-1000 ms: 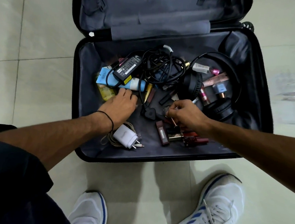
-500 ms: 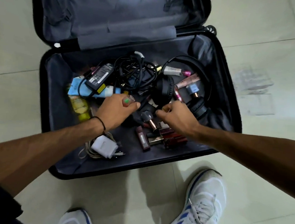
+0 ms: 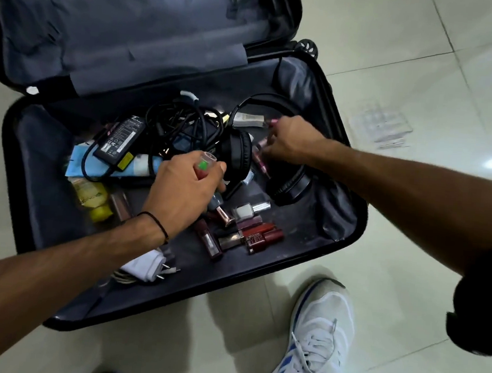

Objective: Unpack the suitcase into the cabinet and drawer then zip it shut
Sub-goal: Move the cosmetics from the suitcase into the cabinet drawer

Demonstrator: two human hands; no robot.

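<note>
The suitcase point(image 3: 293, 243) lies open on the floor with much inside: headphones point(image 3: 235, 153), adapter point(image 3: 122, 138), lipsticks point(image 3: 253, 231). I judge the unpacking has hardly begun and the zipping is far off. My left hand point(image 3: 185, 190) curls around a small green-marked bottle point(image 3: 204, 164) above the lipsticks. My right hand point(image 3: 292, 143) reaches among pink tubes point(image 3: 260, 158); whether it grips, I cannot tell.
</note>
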